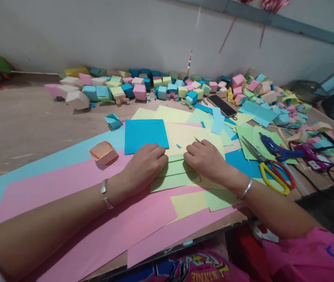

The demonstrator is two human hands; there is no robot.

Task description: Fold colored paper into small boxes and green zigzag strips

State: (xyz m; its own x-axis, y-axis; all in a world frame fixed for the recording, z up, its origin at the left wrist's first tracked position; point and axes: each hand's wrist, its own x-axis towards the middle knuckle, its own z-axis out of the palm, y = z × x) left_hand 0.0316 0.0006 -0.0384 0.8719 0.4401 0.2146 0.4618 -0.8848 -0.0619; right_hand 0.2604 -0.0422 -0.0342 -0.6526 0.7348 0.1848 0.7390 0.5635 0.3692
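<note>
My left hand [143, 164] and my right hand [206, 156] rest side by side on a light green sheet of paper [175, 174] that lies partly folded on the table. Both hands have their fingers curled and pressed down along the paper's folded edge. A blue square sheet [145, 135] lies just beyond my left hand and a pale yellow sheet [190, 135] beyond my right. Large pink paper [96, 219] and light blue paper [37, 168] lie under my forearms. Each wrist wears a silver bangle.
An orange paper box [103, 152] sits left of my left hand, a small blue folded piece [113, 120] farther back. Yellow-handled scissors [269, 170], a blue glue gun [275, 149] and cables lie right. A phone [222, 105] and several coloured paper cubes [139, 91] line the wall.
</note>
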